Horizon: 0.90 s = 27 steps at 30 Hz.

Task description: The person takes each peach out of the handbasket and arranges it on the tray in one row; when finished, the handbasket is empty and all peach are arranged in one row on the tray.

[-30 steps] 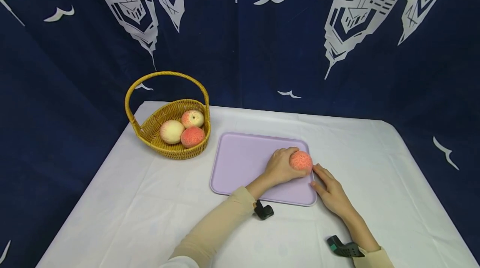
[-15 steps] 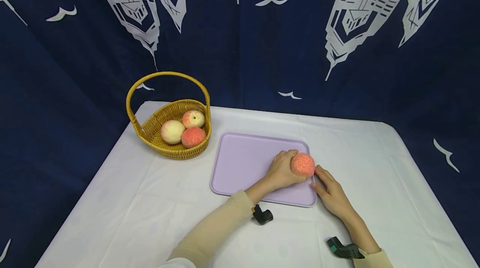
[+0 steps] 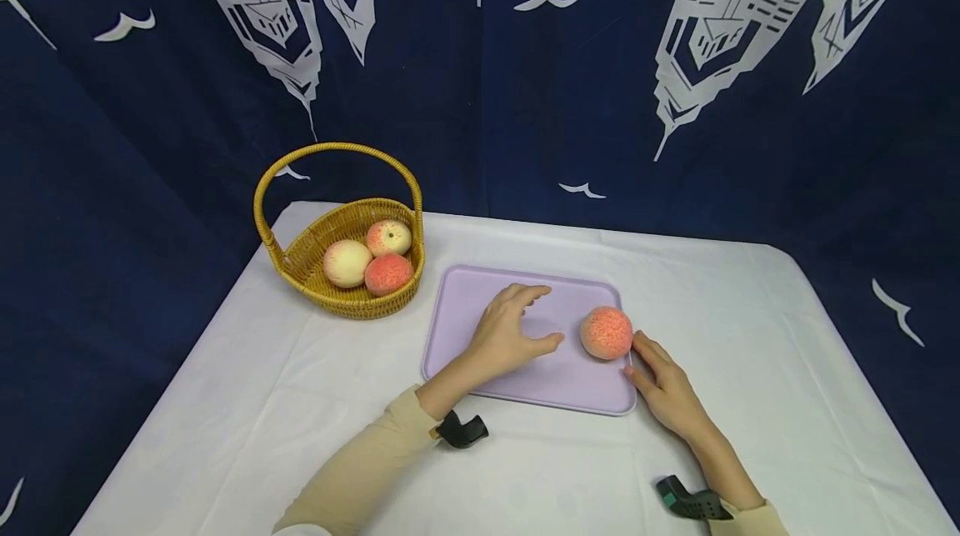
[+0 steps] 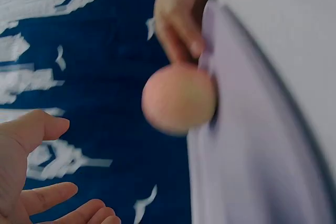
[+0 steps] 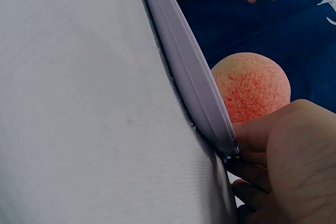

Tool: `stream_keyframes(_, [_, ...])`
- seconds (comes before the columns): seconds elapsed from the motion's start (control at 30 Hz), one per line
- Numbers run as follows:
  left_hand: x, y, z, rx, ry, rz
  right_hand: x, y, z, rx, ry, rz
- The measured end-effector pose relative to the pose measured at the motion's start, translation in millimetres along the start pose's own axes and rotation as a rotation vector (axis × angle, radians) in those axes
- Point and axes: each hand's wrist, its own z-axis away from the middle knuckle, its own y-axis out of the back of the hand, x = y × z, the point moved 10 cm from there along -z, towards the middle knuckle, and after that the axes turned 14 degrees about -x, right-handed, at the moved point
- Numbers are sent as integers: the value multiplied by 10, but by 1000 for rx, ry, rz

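Note:
A round red-pink peach rests near the right edge of the lilac tray. My left hand is left of the peach over the tray, thumb and fingers spread apart with nothing between them. In the left wrist view, a gap separates that hand from the peach. My right hand lies at the tray's right side, its fingertips and thumb against the rim, right beside the peach. The right wrist view shows its thumb at the rim, the other fingers partly in shadow.
A wicker basket with a tall handle stands at the back left. It holds a pale peach, a yellow-red one and a red one. A white cloth covers the table, with a dark blue curtain behind.
My left hand has let go of the peach and drawn back to the left, its fingers spreading. The peach stays on the tray's right end. My right hand has barely moved.

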Motion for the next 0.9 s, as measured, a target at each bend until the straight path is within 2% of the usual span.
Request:
stream_keyframes(0.13, [-147,444,161,119,-19,24,0,8,20,-3,-6,-9])
stream_keyframes(0.4, [-630,1257,459,305,100,71,-16,11,35,15,18,-4])
stream_keyframes(0.57, [-1070,1756,680,428,209,75,-23,16,22,14,18,0])
stream_keyframes(0.63, [-1274,1881,761,442,253,91,-25,16,17,12,17,2])
stream_keyframes(0.7, [-1464,1952,814,427,290,99,-22,18,16,11,14,3])
stream_keyframes(0.8, [-1694,1979,859,377,339,102,-17,19,18,12,12,8])
stream_keyframes(0.9, [-1827,1966,881,324,388,75,-15,20,21,14,12,10])
